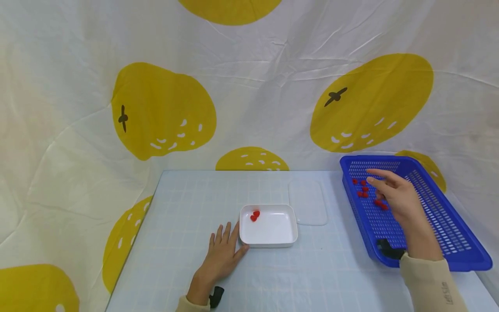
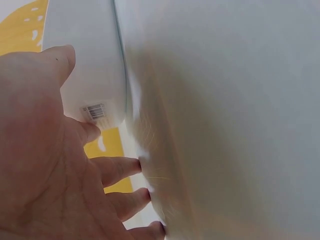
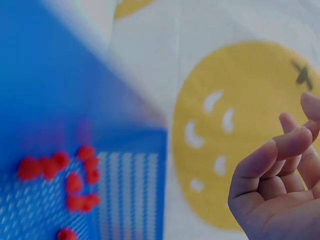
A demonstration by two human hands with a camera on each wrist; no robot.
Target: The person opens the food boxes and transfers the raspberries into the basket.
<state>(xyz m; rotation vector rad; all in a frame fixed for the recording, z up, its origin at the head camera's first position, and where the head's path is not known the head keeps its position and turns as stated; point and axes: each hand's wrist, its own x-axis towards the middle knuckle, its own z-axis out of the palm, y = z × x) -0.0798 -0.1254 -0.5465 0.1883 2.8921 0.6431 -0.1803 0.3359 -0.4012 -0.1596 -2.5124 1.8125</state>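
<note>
A white rectangular box (image 1: 269, 238) stands mid-table with a couple of small red berry-like pieces (image 1: 255, 215) in its far left corner. Straight-fingered, my left hand (image 1: 222, 255) rests on the table against the box's left side. In the left wrist view its thumb and index finger lie along the box wall, near a barcode label (image 2: 94, 111). My right hand (image 1: 403, 201) hovers over a blue basket (image 1: 456, 216), fingers loosely bent and nothing visible between them. Several more red pieces (image 3: 74, 182) lie in the basket, blurred in the right wrist view.
A clear flat lid (image 1: 308, 203) lies on the table (image 1: 187, 199) right behind the box's right side. The basket's raised rim runs along the table's right edge. A white cloth (image 1: 257, 86) with yellow fruit prints hangs behind the table.
</note>
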